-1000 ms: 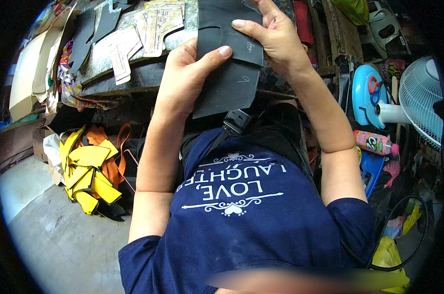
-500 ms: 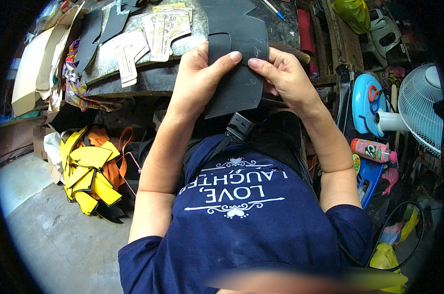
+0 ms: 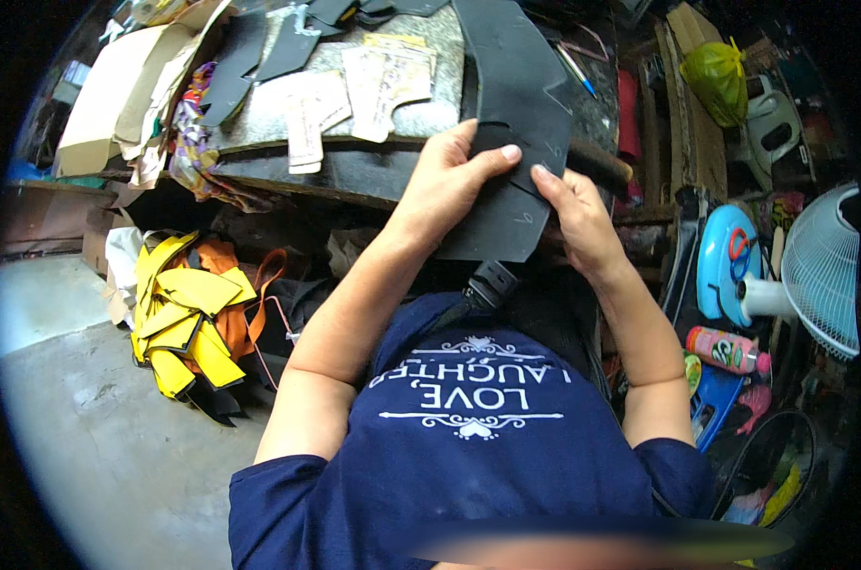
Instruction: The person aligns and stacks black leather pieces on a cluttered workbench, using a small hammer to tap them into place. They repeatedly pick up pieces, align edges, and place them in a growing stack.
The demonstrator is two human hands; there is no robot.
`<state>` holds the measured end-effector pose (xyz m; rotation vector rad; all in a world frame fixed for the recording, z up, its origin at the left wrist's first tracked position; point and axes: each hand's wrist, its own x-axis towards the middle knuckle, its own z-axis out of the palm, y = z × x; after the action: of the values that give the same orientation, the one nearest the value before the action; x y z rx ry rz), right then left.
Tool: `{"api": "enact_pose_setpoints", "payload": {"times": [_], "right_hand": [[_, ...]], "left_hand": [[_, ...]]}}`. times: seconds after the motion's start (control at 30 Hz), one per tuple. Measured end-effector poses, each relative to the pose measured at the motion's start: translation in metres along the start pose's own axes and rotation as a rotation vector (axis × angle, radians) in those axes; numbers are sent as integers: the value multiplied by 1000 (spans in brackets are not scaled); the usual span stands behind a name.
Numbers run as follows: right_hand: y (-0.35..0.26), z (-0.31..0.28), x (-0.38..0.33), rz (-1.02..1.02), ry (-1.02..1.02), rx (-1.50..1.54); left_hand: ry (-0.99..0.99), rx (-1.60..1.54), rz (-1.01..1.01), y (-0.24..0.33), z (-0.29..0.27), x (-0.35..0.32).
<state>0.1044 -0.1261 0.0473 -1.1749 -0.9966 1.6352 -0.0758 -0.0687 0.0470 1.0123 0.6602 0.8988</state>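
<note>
Black flat sheet pieces point(image 3: 520, 95), with angular cut edges and faint pale pencil marks, are held over the near edge of the workbench. They overlap, and a seam or step crosses them between my thumbs. My left hand point(image 3: 454, 176) grips their left edge, thumb lying on top and fingers hidden beneath. On the right edge, my right hand point(image 3: 582, 214) pinches with its thumb on top; its other fingers are mostly behind the sheet. Pale card templates point(image 3: 387, 85) with markings lie on a grey slab point(image 3: 250, 119) to the left, beside dark cut pieces point(image 3: 231, 71).
A blue pen point(image 3: 577, 74) lies on the bench at the far right. Yellow pieces point(image 3: 188, 309) are heaped at the lower left. A fan point(image 3: 820, 271), red-handled scissors point(image 3: 739, 245) on a blue base and a pink bottle point(image 3: 725, 350) crowd the right side.
The whole view has shifted, so the bench and my hands appear farther right and lower. Both hands keep hold of the black pieces, which now slant, far end to the left.
</note>
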Motion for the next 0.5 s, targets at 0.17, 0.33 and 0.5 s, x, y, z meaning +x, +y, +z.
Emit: {"api": "enact_pose_setpoints", "payload": {"times": [0.17, 0.33, 0.5], "right_hand": [[10, 1, 2, -181, 9, -169], [-1, 0, 4, -388, 61, -883], [-29, -24, 4, -758, 351, -1424]], "left_hand": [[-18, -20, 12, 2, -3, 9], [15, 84, -67, 2, -25, 25], [165, 706, -144, 21, -91, 58]]}}
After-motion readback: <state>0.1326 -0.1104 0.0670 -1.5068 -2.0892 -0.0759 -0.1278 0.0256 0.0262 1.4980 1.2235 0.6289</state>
